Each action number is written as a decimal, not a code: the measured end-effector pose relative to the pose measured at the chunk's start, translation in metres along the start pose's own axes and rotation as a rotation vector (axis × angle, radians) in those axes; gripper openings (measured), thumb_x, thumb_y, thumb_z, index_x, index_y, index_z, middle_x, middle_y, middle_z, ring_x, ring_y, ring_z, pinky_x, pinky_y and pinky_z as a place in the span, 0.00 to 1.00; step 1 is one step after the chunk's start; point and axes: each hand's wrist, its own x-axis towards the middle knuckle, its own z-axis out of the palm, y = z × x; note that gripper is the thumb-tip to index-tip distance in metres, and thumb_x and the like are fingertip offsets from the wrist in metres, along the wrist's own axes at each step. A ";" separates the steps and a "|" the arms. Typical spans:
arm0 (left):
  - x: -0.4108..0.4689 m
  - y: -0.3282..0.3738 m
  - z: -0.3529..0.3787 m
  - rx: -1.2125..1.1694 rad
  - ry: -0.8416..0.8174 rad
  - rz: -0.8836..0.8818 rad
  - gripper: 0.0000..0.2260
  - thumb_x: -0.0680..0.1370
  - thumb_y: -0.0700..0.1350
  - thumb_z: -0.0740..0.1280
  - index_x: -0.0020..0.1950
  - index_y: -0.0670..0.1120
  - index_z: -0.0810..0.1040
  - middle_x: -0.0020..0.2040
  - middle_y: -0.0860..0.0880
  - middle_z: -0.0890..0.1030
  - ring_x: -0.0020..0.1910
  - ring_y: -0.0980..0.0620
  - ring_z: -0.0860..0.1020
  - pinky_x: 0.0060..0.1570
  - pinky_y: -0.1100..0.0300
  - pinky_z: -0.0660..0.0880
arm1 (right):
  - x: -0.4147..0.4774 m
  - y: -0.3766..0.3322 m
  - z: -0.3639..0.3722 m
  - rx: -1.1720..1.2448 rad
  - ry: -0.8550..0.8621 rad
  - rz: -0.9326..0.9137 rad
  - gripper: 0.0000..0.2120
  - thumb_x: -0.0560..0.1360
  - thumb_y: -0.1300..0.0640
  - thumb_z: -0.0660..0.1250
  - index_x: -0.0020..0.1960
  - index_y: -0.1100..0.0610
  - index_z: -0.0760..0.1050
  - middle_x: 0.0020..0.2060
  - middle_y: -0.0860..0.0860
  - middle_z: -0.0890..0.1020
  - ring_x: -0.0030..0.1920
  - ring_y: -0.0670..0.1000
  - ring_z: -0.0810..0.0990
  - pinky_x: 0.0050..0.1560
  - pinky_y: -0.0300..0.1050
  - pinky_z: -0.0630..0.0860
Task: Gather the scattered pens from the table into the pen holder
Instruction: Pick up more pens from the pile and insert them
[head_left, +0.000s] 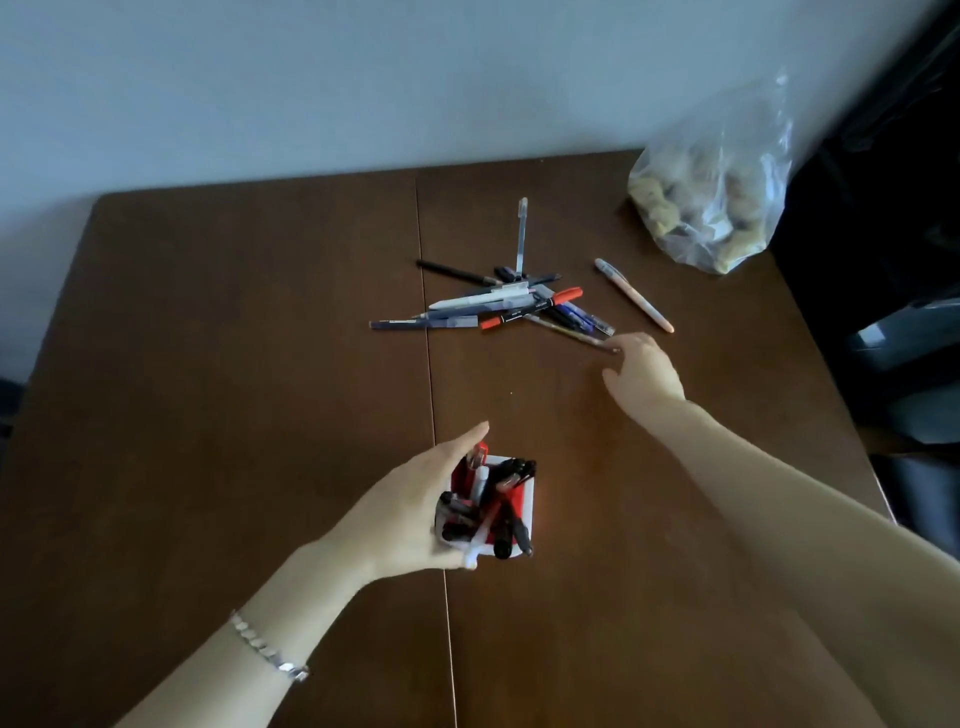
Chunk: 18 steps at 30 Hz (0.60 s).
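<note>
A red and white pen holder (522, 506) stands near the table's front middle with several pens sticking out. My left hand (410, 512) wraps its left side and grips it. Farther back lies a pile of scattered pens (511, 306), among them a red-capped marker (532, 307) and a white pen (483, 300). A pink pen (635, 294) lies apart to the right. My right hand (644, 371) reaches toward the pile, fingers apart, its fingertips touching the end of a thin dark pen (571, 332). It holds nothing.
A clear plastic bag (711, 192) of beige lumps sits at the table's back right corner. The brown table (234, 364) has a seam down its middle. Dark chairs stand to the right. A pale wall is behind.
</note>
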 end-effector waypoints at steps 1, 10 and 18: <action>-0.002 -0.003 0.002 0.070 0.000 0.051 0.51 0.60 0.61 0.77 0.75 0.58 0.51 0.70 0.60 0.66 0.68 0.59 0.69 0.62 0.59 0.73 | 0.013 -0.001 0.002 -0.016 0.015 0.010 0.19 0.74 0.63 0.62 0.64 0.58 0.72 0.64 0.56 0.72 0.65 0.57 0.70 0.62 0.51 0.69; 0.005 -0.010 0.001 -0.081 0.306 0.025 0.45 0.63 0.48 0.79 0.65 0.70 0.51 0.65 0.69 0.62 0.67 0.66 0.64 0.63 0.75 0.62 | 0.040 0.000 0.029 -0.209 0.010 -0.063 0.11 0.77 0.57 0.61 0.57 0.58 0.75 0.58 0.56 0.75 0.60 0.57 0.70 0.55 0.51 0.71; 0.023 0.004 -0.006 -0.091 0.301 0.037 0.45 0.65 0.46 0.79 0.62 0.73 0.49 0.65 0.67 0.61 0.68 0.64 0.62 0.56 0.82 0.59 | 0.030 0.024 -0.019 -0.097 -0.051 0.006 0.09 0.77 0.55 0.55 0.53 0.55 0.70 0.40 0.55 0.77 0.40 0.58 0.76 0.39 0.48 0.71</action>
